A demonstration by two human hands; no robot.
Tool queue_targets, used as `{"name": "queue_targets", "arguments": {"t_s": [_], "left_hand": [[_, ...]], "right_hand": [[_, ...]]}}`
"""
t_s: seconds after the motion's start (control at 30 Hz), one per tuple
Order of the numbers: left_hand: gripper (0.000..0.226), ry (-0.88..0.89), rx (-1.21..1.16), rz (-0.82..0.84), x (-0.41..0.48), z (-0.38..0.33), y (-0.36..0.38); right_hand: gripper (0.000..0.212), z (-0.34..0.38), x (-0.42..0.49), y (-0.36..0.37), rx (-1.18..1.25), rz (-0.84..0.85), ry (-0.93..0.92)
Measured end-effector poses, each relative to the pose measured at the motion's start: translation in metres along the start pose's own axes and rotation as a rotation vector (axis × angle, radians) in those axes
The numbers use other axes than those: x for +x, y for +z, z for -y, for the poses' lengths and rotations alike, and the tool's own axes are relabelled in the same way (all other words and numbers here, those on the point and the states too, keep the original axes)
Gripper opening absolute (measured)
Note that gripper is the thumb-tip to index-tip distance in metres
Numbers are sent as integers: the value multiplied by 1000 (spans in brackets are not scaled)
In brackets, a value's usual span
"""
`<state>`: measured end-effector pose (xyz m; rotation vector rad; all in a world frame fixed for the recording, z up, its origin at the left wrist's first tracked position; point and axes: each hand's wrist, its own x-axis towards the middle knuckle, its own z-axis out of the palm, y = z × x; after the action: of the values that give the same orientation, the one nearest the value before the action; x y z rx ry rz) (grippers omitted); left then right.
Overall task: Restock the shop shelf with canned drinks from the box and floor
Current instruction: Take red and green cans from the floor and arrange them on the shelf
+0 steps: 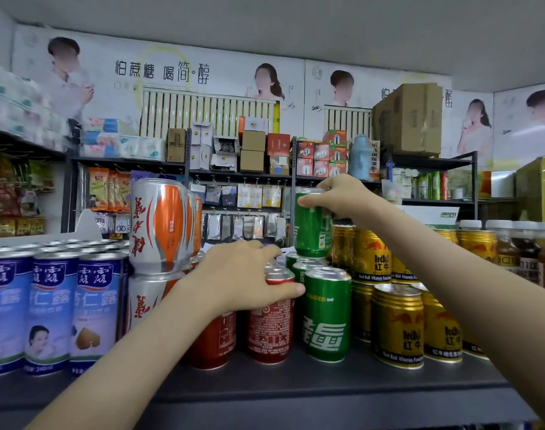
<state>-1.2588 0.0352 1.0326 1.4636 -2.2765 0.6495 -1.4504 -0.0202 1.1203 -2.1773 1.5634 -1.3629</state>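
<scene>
My right hand (333, 195) grips a green can (311, 231) by its top, holding it upright on the second layer above the row of green cans (327, 311). My left hand (243, 274) lies over the top of a red can (269, 321) in the front row, thumb curled round its rim beside the green can. The dark shelf (296, 383) carries these rows. No box or floor is in view.
Blue-white cans (48, 308) fill the left of the shelf, with silver-orange cans (159, 225) stacked two high beside them. Gold Red Bull cans (398, 324) stand right, then bottled drinks (513, 249). Racks of goods line the back wall.
</scene>
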Motion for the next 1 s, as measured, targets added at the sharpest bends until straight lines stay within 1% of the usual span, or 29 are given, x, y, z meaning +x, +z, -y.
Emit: {"name": "queue_targets", "arguments": {"t_s": [0.1, 0.17, 0.23, 0.33, 0.37, 0.4, 0.43, 0.5, 0.53, 0.63, 0.73, 0.8, 0.87, 0.93, 0.97, 1.0], "left_hand": [[77, -57, -70, -2, 3, 13, -10], [76, -71, -126, 74, 3, 18, -10], [82, -81, -167, 145, 2, 19, -5], [83, -90, -164, 156, 4, 20, 0], [81, -91, -164, 155, 5, 20, 0], [79, -86, -166, 153, 5, 20, 0], [78, -78, -168, 152, 5, 20, 0], [78, -65, -169, 152, 4, 20, 0], [78, -61, -166, 151, 3, 20, 0], [78, -42, -147, 145, 2, 20, 0], [82, -32, -155, 149, 3, 21, 0], [88, -28, -156, 146, 4, 21, 0], [84, -17, -142, 140, 3, 20, 0], [76, -3, -124, 121, 3, 20, 0], [73, 4, -118, 114, 3, 20, 0], [72, 8, -116, 111, 3, 21, 0]], "right_hand": [[48, -1, 11, 3, -28, -96, -21], [51, -3, 16, 9, -107, -88, -11], [54, -8, 20, 18, -143, -44, 14], [71, -16, 24, 29, -124, -33, 47], [72, -17, 25, 31, -128, -37, 45], [68, -17, 28, 33, -144, -35, 42], [59, -18, 29, 34, -166, -31, 40], [34, -17, 32, 32, -229, -9, 54], [30, -16, 33, 31, -272, 9, 61], [32, -10, 33, 27, -445, 49, 56], [47, -4, 35, 23, -646, 102, 50], [46, 0, 35, 23, -722, 110, 39], [40, 0, 34, 24, -737, 93, -2], [29, -3, 33, 24, -681, 94, -46], [32, -5, 33, 24, -654, 92, -60], [41, -5, 32, 24, -648, 91, -63]]}}
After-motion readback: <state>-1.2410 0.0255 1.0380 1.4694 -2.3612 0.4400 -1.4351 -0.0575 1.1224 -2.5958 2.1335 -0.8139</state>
